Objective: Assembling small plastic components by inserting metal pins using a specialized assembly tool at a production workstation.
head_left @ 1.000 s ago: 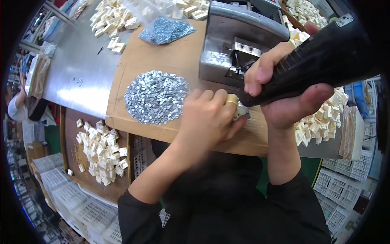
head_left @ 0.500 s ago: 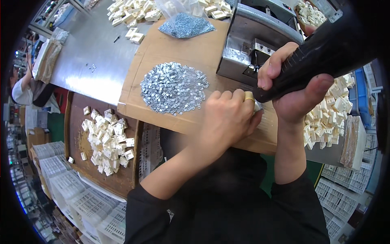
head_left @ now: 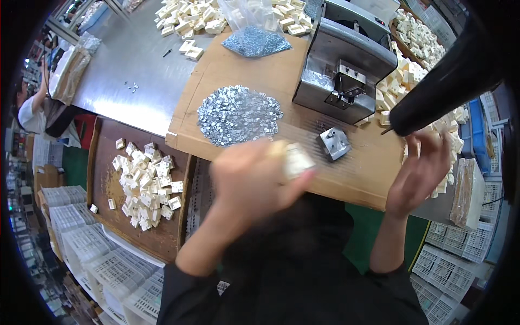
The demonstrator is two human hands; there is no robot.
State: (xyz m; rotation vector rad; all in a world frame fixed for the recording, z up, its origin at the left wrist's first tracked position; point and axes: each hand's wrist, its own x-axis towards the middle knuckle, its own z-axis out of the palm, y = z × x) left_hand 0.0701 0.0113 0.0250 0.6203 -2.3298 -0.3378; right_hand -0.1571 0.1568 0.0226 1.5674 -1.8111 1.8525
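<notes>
My left hand (head_left: 244, 179), smeared by motion, grips a small white plastic block (head_left: 298, 161) between thumb and fingers, over the near edge of the cardboard sheet (head_left: 357, 179). My right hand (head_left: 418, 176) is open, its fingers apart, just below a black power screwdriver (head_left: 441, 92) with a thin bit; no contact between them shows. A small metal fixture block (head_left: 335, 144) lies on the cardboard between my hands. Left of it spreads a heap of small silvery metal pieces (head_left: 238, 116).
A grey metal machine (head_left: 346, 54) stands behind the fixture. At the back lies a clear bag of small metal parts (head_left: 255, 42). White plastic blocks fill a brown tray (head_left: 116, 208) at left, with more piled at right (head_left: 441, 143). A person (head_left: 35, 111) is at far left.
My left hand has moved left, lifting the white block away from the fixture, which now shows. My right hand has let go of the screwdriver, which now hangs higher and further right.
</notes>
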